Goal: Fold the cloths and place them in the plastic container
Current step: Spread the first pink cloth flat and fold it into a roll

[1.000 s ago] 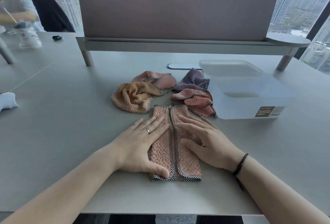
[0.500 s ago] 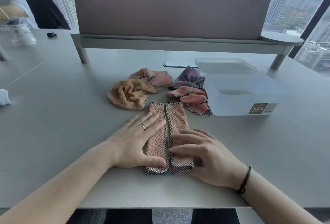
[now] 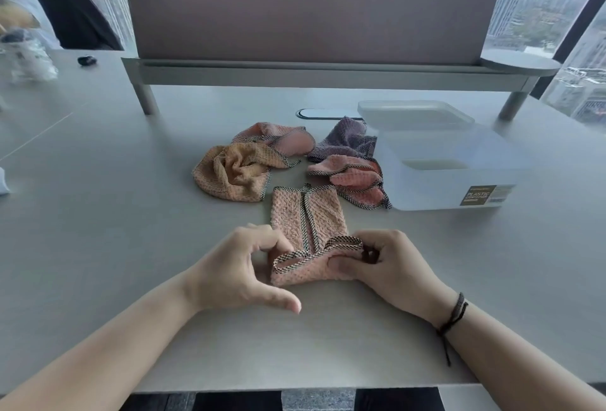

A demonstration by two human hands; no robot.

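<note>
A pink cloth (image 3: 308,213) with checked trim lies on the table in front of me, its two sides folded to the middle. Its near end is lifted and turned over away from me. My left hand (image 3: 242,266) pinches the left corner of that end, and my right hand (image 3: 390,263) grips the right corner. Behind it lie crumpled cloths: an orange one (image 3: 232,174), a pink one (image 3: 282,140), a purple one (image 3: 347,140) and a coral one (image 3: 357,181). The translucent plastic container (image 3: 449,177) stands open to the right of them.
The container's lid (image 3: 413,113) lies just behind it. A desk divider on a raised shelf (image 3: 311,69) runs across the back. At far left are a chair (image 3: 65,10), a person's blurred arm, a plastic bag (image 3: 26,56) and a small dark object (image 3: 87,59). The table's edge is close to me.
Both hands went from lying flat on the folded cloth to its near end. They have taken hold of the corners and lifted that end up and over, away from me.
</note>
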